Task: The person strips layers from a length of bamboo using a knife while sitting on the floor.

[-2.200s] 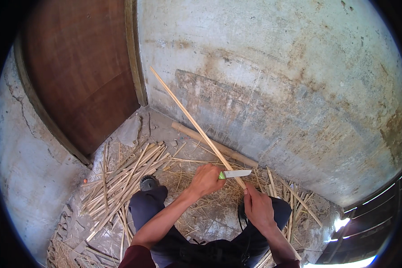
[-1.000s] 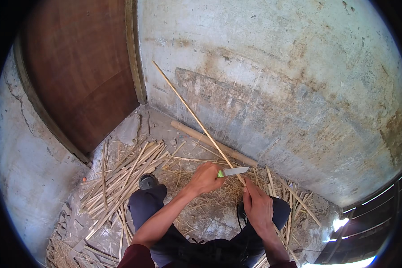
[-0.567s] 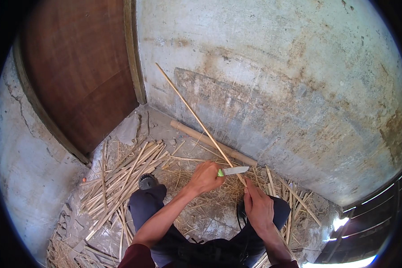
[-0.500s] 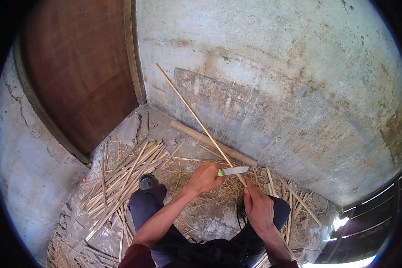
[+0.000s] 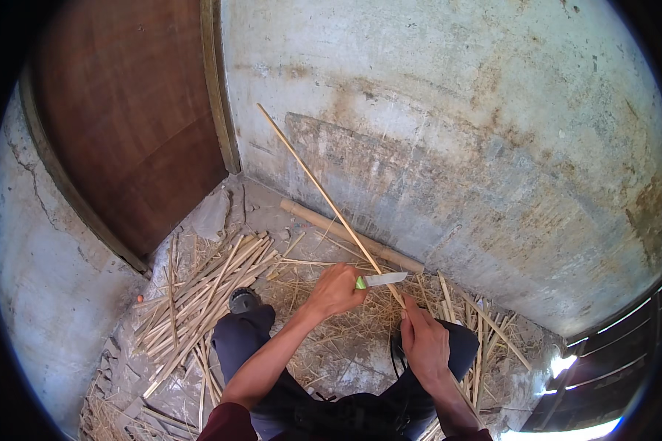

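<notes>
Underfoot, straw-strewn concrete floor (image 5: 346,367)

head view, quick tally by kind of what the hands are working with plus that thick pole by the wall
hands: 2, left hand and right hand
knife: 1
long thin stick: 1
thick pole: 1
total: 5

Split canes (image 5: 206,294) littering concrete floor (image 5: 272,213)
</notes>
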{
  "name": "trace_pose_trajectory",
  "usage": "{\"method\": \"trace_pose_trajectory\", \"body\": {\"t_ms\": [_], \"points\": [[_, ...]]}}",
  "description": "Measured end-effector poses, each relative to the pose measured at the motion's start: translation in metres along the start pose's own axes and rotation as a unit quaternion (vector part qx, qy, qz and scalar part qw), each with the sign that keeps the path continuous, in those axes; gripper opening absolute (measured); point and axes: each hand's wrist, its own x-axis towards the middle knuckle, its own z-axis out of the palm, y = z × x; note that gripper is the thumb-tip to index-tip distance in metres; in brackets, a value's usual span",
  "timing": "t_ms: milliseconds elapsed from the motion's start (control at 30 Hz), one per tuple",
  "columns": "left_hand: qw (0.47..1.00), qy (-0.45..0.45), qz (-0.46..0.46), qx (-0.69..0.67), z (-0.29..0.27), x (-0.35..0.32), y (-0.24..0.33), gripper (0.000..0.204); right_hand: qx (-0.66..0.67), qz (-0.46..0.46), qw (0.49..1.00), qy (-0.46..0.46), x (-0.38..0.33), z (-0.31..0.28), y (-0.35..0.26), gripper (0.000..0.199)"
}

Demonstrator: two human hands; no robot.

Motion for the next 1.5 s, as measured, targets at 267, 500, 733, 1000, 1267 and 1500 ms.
{"method": "trace_pose_trajectory", "body": {"t_ms": [267,500,733,1000,1267,1500], "points": [[0.997,0.014,-0.064,-0.052,-0.008,0.005,-0.014,0.025,0.012,-0.002,1.0,0.006,-0.001,0.001,-0.002,0.04],[0.98,0.172,-0.1,0.008,-0.066,0.014,-0.053,0.04,0.013,0.011,0.999,-0.038,-0.042,-0.005,0.0,0.039],[0.988,0.065,-0.127,-0.057,-0.047,0.003,-0.024,0.033,0.005,0.019,1.0,-0.02,-0.034,-0.012,0.005,0.04],[0.999,0.018,-0.02,-0.034,-0.012,-0.01,0.005,0.026,0.006,0.003,1.0,-0.001,-0.013,-0.004,0.001,0.041],[0.998,-0.02,-0.054,-0.009,-0.019,0.0,-0.001,0.031,0.011,0.016,1.0,-0.012,-0.013,-0.003,-0.008,0.045],[0.999,0.019,-0.025,0.018,-0.015,0.0,-0.004,0.029,-0.011,0.003,1.0,-0.011,-0.016,-0.002,0.0,0.046]]}}
